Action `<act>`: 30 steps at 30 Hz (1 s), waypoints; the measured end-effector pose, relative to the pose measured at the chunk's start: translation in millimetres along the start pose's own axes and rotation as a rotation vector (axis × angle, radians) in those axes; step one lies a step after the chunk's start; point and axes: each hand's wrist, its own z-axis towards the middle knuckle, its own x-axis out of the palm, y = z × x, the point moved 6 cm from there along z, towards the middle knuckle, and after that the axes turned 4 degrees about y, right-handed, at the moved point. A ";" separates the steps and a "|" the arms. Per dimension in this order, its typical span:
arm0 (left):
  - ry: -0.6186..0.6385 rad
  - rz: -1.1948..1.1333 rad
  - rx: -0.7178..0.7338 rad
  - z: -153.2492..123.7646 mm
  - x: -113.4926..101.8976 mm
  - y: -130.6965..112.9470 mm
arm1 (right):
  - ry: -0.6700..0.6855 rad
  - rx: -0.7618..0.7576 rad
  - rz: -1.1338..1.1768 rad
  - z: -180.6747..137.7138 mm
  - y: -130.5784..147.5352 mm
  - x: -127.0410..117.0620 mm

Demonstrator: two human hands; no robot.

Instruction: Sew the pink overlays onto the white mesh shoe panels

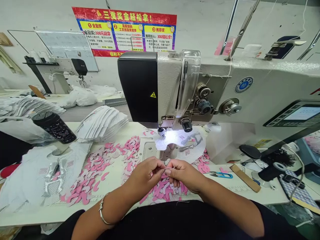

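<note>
My left hand (146,173) and my right hand (186,173) meet in front of the sewing machine (167,83), fingertips pinched together. Between them is a small, thin, pale piece; the fingers cover most of it, so its kind is unclear. Just beyond, a white mesh shoe-upper piece (192,145) with silver trim lies under the lit needle area, apart from my hands. Small curved pink-and-white pieces (165,190) are heaped below my hands, and more are scattered to the left.
On the left, mesh upper pieces (22,180) lie spread near a fanned stack (102,123) and a black tumbler (53,126). Blue thread snips (222,174) and a brown strip (246,178) lie to the right. The machine's screen (302,112) is lit.
</note>
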 end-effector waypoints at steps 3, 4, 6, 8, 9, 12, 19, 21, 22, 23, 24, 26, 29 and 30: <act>-0.147 0.073 0.098 -4.1 -15.2 3.1 | -0.016 -0.030 -0.405 -12.1 13.3 -12.9; -0.219 0.099 0.116 -6.9 -23.0 5.2 | -0.022 -0.081 -0.612 -20.8 21.7 -19.6; -0.318 0.124 0.120 -12.4 -36.4 10.8 | 0.086 -0.093 -0.940 -44.0 29.3 -33.5; -0.341 0.116 0.095 -15.8 -44.4 16.5 | 0.199 0.053 -1.114 -71.7 25.6 -56.2; -0.337 0.110 0.080 -16.3 -46.5 18.4 | 0.135 0.095 -1.169 -84.0 28.5 -71.4; -0.335 0.086 0.062 -13.6 -49.0 17.6 | -0.069 0.075 -1.202 -104.2 45.8 -93.7; -0.368 -0.106 0.031 6.9 -47.4 -2.2 | -0.070 -0.116 -0.571 -36.7 63.6 -24.8; -0.350 -0.276 -0.027 10.5 -42.9 -1.8 | -0.068 -0.147 -0.310 -13.9 58.4 -10.1; -0.344 -0.387 -0.055 11.2 -40.0 -0.2 | -0.075 -0.165 -0.225 -5.2 56.0 -5.9; -0.341 -0.496 -0.084 11.2 -36.9 2.4 | -0.093 -0.185 -0.173 1.4 54.3 -3.8; -0.330 -0.591 -0.113 11.0 -33.4 5.5 | -0.111 -0.204 -0.152 6.1 53.3 -2.8; -0.279 -0.714 -0.162 10.8 -26.4 11.8 | -0.160 -0.251 -0.197 10.2 54.8 -3.8; -0.210 -0.790 -0.220 12.6 -23.5 20.7 | -0.240 -0.399 -0.449 5.1 66.7 -6.9; -0.215 -0.803 -0.236 14.0 -26.0 23.4 | -0.280 -0.481 -0.569 0.5 72.8 -8.1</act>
